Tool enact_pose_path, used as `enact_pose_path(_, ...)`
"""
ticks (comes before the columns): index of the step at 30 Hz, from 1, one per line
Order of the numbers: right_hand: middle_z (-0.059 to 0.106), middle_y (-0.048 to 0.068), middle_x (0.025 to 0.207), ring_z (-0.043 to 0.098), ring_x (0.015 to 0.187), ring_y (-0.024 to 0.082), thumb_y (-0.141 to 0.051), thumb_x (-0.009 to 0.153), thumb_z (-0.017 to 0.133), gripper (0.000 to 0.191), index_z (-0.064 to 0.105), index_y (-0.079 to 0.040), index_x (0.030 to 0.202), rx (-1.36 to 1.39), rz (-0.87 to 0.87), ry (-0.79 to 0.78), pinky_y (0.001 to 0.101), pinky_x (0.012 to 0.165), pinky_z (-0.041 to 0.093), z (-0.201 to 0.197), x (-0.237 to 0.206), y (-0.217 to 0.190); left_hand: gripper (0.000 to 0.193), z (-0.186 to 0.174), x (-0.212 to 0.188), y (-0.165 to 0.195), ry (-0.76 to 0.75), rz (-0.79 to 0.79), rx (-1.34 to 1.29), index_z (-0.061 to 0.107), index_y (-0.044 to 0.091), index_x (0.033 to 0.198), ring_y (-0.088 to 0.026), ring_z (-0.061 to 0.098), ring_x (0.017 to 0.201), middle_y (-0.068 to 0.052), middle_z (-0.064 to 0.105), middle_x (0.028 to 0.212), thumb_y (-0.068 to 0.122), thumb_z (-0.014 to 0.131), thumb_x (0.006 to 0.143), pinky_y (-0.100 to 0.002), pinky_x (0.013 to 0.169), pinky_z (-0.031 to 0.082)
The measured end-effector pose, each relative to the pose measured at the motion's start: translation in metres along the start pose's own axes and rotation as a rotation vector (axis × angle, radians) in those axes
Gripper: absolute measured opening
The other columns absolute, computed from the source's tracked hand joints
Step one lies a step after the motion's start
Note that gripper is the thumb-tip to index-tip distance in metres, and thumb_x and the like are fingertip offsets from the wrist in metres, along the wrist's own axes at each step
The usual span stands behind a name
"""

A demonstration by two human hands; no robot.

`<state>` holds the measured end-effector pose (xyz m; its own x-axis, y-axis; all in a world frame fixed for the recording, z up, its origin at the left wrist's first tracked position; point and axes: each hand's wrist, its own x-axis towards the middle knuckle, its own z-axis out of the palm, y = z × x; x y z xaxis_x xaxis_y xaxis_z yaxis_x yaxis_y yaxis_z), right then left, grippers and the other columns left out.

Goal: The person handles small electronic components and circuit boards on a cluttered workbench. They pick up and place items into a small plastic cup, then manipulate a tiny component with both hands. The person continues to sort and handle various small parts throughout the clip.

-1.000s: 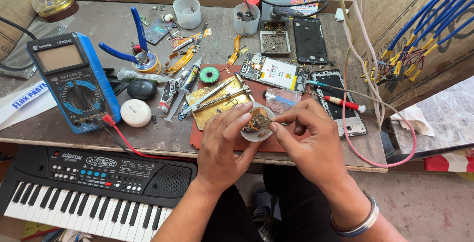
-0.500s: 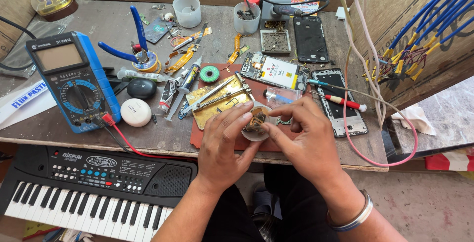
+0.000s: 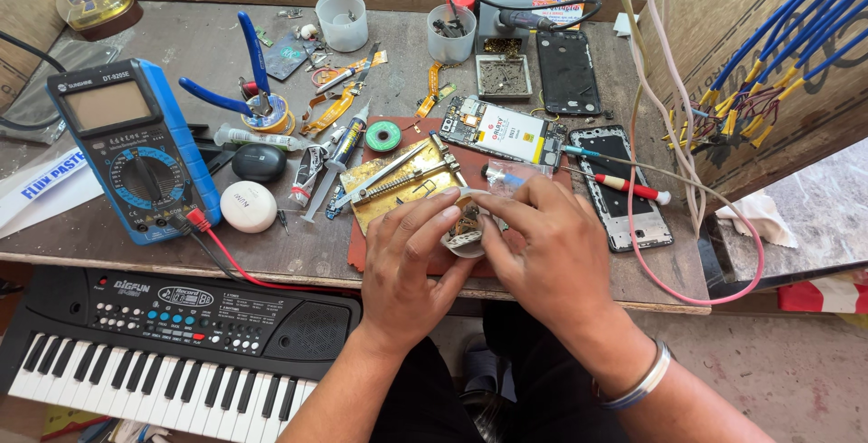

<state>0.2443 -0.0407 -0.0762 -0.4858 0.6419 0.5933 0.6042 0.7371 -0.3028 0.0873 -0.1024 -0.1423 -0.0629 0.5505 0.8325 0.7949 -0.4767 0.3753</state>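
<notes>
Fingers of your left hand and right hand pinch a small round part held just above the red mat at the bench's front edge; its inside lies exposed, so work on it appears unfinished.

a blue multimeter lies at the bench's left, its grey rectangular screen near its top. left of it, a white package with blue lettering juts past the edge. a white and yellow label covers the battery of the opened phone at centre. a colourful printed packet lies at the back.
</notes>
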Motion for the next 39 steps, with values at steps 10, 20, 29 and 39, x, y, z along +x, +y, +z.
enact_pose_path(10,0.068,0.005,0.079,0.066,0.078,0.027,-0.016,0.08,0.071,0.009,0.07,-0.011,0.088,-0.102,-0.185,-0.286,0.046,0.068,0.04,0.001,0.011,-0.003,0.075,0.002,-0.002,-0.003,0.002,0.005,-0.001,0.044,0.017,0.142,-0.027,0.061,0.128,-0.003,0.06,0.144,0.006,0.084,0.079,-0.044,0.105,0.046)
enact_pose_path(20,0.071,0.005,0.085,0.067,0.083,0.028,-0.023,0.081,0.075,0.017,0.072,-0.012,0.095,-0.011,-0.267,-0.223,0.0437,0.074,0.041,-0.01,0.016,0.004,0.075,0.002,-0.001,-0.001,-0.011,-0.008,-0.002,0.044,0.017,0.142,-0.027,0.061,0.128,-0.002,0.06,0.143,0.008,0.084,0.079,-0.044,0.106,0.046)
enact_pose_path(29,0.06,-0.002,0.073,0.057,0.072,0.019,-0.019,0.083,0.085,0.019,0.079,-0.019,0.101,0.07,-0.266,0.063,0.0371,0.075,0.038,-0.018,-0.003,0.02,0.072,0.004,-0.001,-0.001,-0.006,-0.005,0.005,0.043,0.018,0.141,-0.027,0.061,0.128,-0.003,0.06,0.144,0.015,0.087,0.085,-0.044,0.106,0.046)
enact_pose_path(39,0.076,0.004,0.1,0.069,0.091,0.012,0.001,0.087,0.08,0.021,0.073,-0.003,0.106,0.621,0.127,0.237,0.0243,0.084,0.053,0.007,-0.043,0.036,0.072,0.008,-0.001,-0.002,0.001,-0.002,0.018,0.044,0.018,0.14,-0.028,0.061,0.129,-0.004,0.06,0.142,0.017,0.089,0.084,-0.044,0.106,0.047)
